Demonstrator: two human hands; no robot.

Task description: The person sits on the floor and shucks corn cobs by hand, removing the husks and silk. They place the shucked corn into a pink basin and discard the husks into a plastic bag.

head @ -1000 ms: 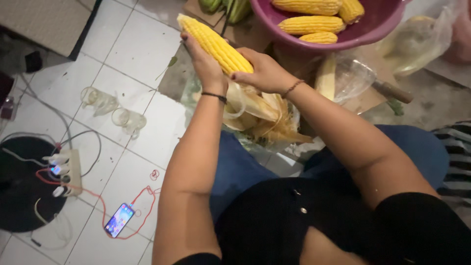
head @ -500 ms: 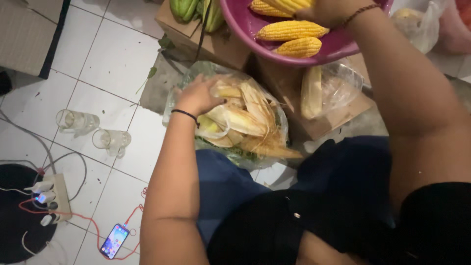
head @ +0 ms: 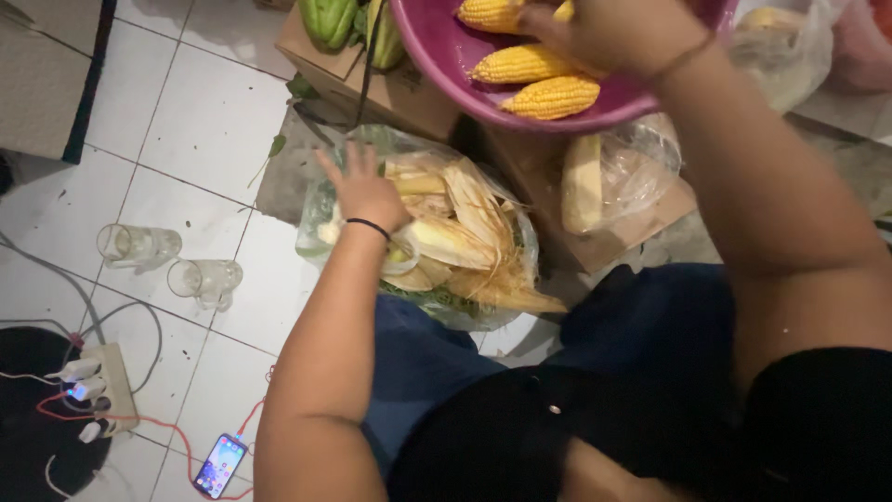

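From the head camera, the step in hand looks like husking corn. The right hand [head: 618, 33] rests in the purple bowl [head: 437, 65] on the peeled cobs [head: 556, 96]; its grip cannot be told. The left hand [head: 364, 191], fingers spread, lies on the bag of husks [head: 465, 232]. Two glass mugs [head: 167, 260], a power strip [head: 93, 390] and a phone [head: 220, 463] lie on the floor, well apart.

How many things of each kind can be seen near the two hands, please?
Peeled yellow corn cobs in the purple bowl: 3, such as this one
Corn cob in the clear bag by the bowl: 1
Clear bag of husks under the left hand: 1
Glass mugs lying on the tiles: 2
Phone on the floor: 1
Total: 9, counting the bowl

The right hand is over the bowl.
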